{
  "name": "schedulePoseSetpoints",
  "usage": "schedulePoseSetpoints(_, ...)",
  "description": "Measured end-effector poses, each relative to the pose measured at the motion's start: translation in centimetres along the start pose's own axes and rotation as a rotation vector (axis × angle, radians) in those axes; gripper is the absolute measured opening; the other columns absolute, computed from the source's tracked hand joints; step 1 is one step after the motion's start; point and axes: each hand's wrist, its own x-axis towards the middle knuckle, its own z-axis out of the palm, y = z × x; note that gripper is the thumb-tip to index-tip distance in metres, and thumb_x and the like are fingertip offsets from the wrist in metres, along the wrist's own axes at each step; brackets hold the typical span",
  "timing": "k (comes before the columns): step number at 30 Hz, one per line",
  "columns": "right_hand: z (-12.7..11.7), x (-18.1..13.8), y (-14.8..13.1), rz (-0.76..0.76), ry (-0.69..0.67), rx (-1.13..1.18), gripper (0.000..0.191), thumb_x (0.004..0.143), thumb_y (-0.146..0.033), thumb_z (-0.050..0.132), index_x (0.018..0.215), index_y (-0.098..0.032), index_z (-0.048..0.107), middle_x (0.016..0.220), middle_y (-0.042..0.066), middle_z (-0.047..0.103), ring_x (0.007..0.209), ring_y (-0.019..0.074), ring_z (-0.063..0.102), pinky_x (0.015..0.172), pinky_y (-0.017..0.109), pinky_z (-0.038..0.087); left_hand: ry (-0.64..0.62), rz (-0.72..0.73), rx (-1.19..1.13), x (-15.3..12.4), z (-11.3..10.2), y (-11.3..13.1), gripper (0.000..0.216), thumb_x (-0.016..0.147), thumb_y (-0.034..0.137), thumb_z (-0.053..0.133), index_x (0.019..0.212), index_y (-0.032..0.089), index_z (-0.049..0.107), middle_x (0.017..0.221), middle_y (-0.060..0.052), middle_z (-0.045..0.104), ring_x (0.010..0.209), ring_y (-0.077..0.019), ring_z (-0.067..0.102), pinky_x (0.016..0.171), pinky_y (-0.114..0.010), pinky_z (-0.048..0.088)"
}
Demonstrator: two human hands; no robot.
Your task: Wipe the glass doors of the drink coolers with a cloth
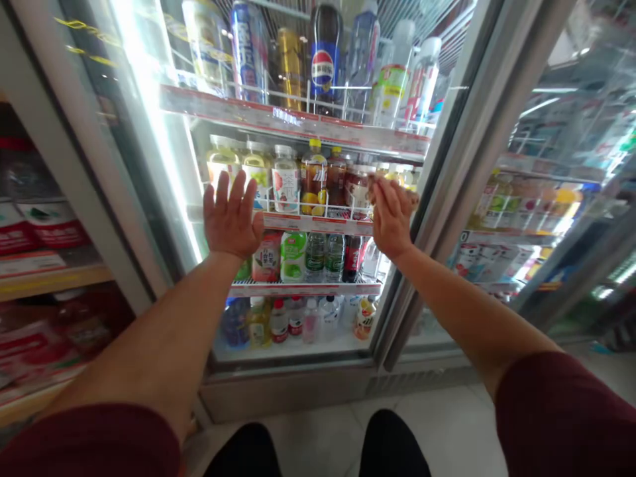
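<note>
Both hands are raised in front of a lit drinks fridge [288,391] with shelves of bottles behind glass. With palm forward and fingers spread, my left hand [231,218] is before the left part of the middle shelf and holds nothing. Behind its fingers are pale bottles, one of them a white-capped bottle with a pink-and-white label [285,177]. My right hand [392,215] is at the door's right side, near the metal door frame [437,159]; its fingers are stretched out and nothing shows in them. A hand-like reflection lies beside it. Whether either hand touches the glass I cannot tell.
A dark cola bottle [325,59] stands on the top shelf, and a yellow-capped tea bottle [315,175] on the middle one. More drinks stand behind the glass at right [521,199]. At left is a wooden shelf [54,281] with red packages. Tiled floor [318,430] lies below.
</note>
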Motion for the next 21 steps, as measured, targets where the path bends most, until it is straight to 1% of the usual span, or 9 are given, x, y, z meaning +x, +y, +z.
schedulePoseSetpoints(3,0.1,-1.6,-1.8,-0.220,-0.195,0.117,0.069,0.111,-0.019,0.046,0.173,-0.045,0.030,0.153,-0.001,0.070,0.150,0.0249,0.059,0.128,0.047,0.047,0.000,0.006,0.028,0.0,0.0,-0.1,0.075,0.101,0.043,0.050,0.171,0.020,0.035,0.180,-0.008,0.027,0.172,-0.0323,0.008,0.140,-0.065,0.001)
schedulePoseSetpoints(5,0.1,-0.4,-2.4,-0.282,-0.284,0.158,0.069,0.111,-0.016,0.045,0.172,-0.045,0.032,0.157,-0.003,0.067,0.153,0.0231,0.056,0.130,0.045,0.045,-0.001,-0.004,0.009,0.0,0.0,-0.1,0.075,0.101,0.044,0.050,0.171,0.021,0.036,0.180,-0.007,0.029,0.172,-0.0315,0.008,0.141,-0.063,0.001)
schedulePoseSetpoints(9,0.8,4.3,-2.9,-0.105,-0.145,0.088,0.066,0.111,-0.015,0.036,0.172,-0.037,0.036,0.166,0.001,0.057,0.161,0.0250,0.045,0.134,0.053,0.036,-0.001,0.003,-0.011,-0.1,0.0,-0.1,0.074,0.103,0.046,0.049,0.171,0.021,0.035,0.181,-0.007,0.027,0.172,-0.0322,0.006,0.140,-0.065,-0.002)
schedulePoseSetpoints(12,1.9,4.7,-4.5,-0.047,-0.073,0.046,0.064,0.110,-0.014,0.033,0.171,-0.031,0.039,0.166,0.004,0.057,0.161,0.0252,0.044,0.133,0.054,0.036,-0.002,0.022,0.010,-0.1,0.0,-0.1,0.073,0.105,0.046,0.045,0.171,0.017,0.033,0.181,-0.009,0.024,0.172,-0.0330,0.004,0.138,-0.068,-0.001)
schedulePoseSetpoints(14,2.4,3.4,-5.8,-0.162,-0.161,0.075,0.065,0.109,-0.011,0.034,0.171,-0.030,0.040,0.165,0.003,0.059,0.161,0.0232,0.044,0.134,0.049,0.035,-0.008,0.019,0.004,-0.1,0.1,-0.2,0.073,0.106,0.047,0.043,0.171,0.015,0.034,0.181,-0.011,0.023,0.172,-0.0329,0.003,0.138,-0.068,-0.004)
schedulePoseSetpoints(16,2.7,2.4,-6.6,-0.373,-0.302,0.135,0.066,0.108,-0.010,0.039,0.171,-0.032,0.038,0.164,-0.001,0.060,0.160,0.0195,0.045,0.135,0.043,0.035,-0.006,0.020,0.014,-0.2,0.2,-0.3,0.073,0.106,0.048,0.042,0.171,0.015,0.034,0.181,-0.012,0.023,0.172,-0.0322,0.002,0.138,-0.067,-0.004)
schedulePoseSetpoints(18,2.7,3.0,-6.6,-0.509,-0.388,0.174,0.071,0.107,-0.010,0.043,0.173,-0.035,0.032,0.166,-0.003,0.058,0.160,0.0176,0.044,0.137,0.039,0.033,0.001,0.033,0.042,-0.2,0.3,-0.5,0.073,0.107,0.049,0.041,0.171,0.016,0.034,0.181,-0.012,0.024,0.172,-0.0314,0.002,0.139,-0.065,-0.002)
schedulePoseSetpoints(19,2.7,3.9,-6.5,-0.503,-0.389,0.175,0.075,0.107,-0.010,0.043,0.175,-0.035,0.027,0.169,-0.003,0.055,0.161,0.0182,0.042,0.138,0.041,0.031,0.005,0.037,0.055,-0.2,0.3,-0.5,0.073,0.107,0.049,0.040,0.171,0.016,0.034,0.181,-0.012,0.024,0.172,-0.0311,0.003,0.139,-0.065,-0.001)
schedulePoseSetpoints(21,2.7,6.3,-6.2,-0.366,-0.330,0.153,0.079,0.105,-0.008,0.040,0.177,-0.035,0.019,0.174,-0.001,0.048,0.165,0.0225,0.037,0.140,0.049,0.025,0.012,0.045,0.064,-0.3,0.2,-0.6,0.072,0.108,0.050,0.039,0.171,0.016,0.034,0.181,-0.012,0.025,0.172,-0.0303,0.003,0.139,-0.064,0.000)
